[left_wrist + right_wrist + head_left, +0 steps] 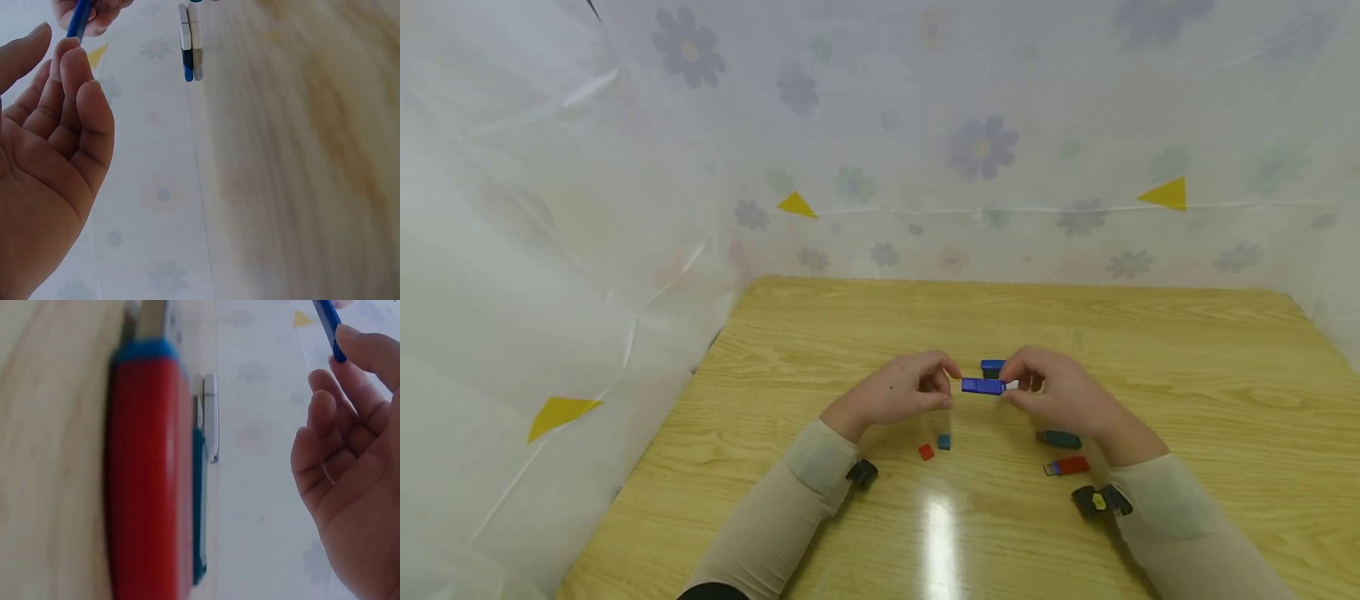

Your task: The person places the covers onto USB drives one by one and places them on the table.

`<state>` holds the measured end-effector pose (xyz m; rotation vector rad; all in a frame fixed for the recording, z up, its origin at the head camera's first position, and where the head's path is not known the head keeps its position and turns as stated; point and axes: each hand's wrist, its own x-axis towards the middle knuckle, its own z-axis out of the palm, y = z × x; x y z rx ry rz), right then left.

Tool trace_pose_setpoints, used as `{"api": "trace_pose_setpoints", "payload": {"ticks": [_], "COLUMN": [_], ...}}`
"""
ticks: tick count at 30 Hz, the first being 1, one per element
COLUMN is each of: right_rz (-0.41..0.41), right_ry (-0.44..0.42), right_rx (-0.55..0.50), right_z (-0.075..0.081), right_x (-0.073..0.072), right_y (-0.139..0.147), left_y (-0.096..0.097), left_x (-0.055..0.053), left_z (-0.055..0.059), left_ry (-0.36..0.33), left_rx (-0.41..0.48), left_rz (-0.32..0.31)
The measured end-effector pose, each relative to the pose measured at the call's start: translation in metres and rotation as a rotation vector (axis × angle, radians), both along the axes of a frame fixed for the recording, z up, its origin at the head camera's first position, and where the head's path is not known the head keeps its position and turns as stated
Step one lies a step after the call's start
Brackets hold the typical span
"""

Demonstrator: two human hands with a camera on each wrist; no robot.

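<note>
Between thumb and fingertips, my right hand (1063,396) pinches a blue USB stick (981,386) by its right end, holding it level above the table. My left hand (901,390) has its fingers loosely bent, with the fingertips right at the stick's other end. In the left wrist view the blue stick (79,22) overlaps those fingertips. Just behind it on the table lies another blue and black piece (992,365). A teal USB stick (1062,439) and a red USB stick (1070,466) lie below my right hand. The red one (147,469) looms large in the right wrist view.
Two small caps, one red (927,452) and one teal (944,442), lie on the wood-grain table (820,325) in front of my left hand. Black devices (862,473) are strapped at both wrists. A flower-patterned plastic sheet (880,133) hangs behind the table and along its left side.
</note>
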<state>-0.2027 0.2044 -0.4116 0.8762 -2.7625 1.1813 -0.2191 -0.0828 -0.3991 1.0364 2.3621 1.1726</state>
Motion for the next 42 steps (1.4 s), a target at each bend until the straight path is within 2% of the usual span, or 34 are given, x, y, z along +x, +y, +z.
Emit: {"api": "trace_pose_setpoints", "payload": {"ticks": [11,18,22,30,42], "right_rz": [-0.098,-0.089,-0.072,-0.061,-0.055], "right_ry": [-0.101,-0.201,-0.232,-0.264,-0.225], "right_rx": [0.066,0.115,0.133,0.166,0.203], "right_z": [-0.001,-0.002,-0.007,-0.017,-0.021], "right_x": [-0.006,-0.010,-0.013,-0.016,-0.022], "right_y": [0.023,0.029,0.030,0.033,0.029], "left_y": [-0.006,-0.007,-0.008,-0.008,-0.009], "left_x": [-0.003,-0.005,-0.004,-0.005,-0.004], "left_z": [0.000,0.002,0.004,0.001,0.002], "left_ry": [-0.018,-0.039,-0.029,-0.024,-0.018], "left_rx": [-0.038,-0.043,-0.040,-0.044,-0.036], "left_rz": [0.051,0.073,0.071,0.068,0.071]}}
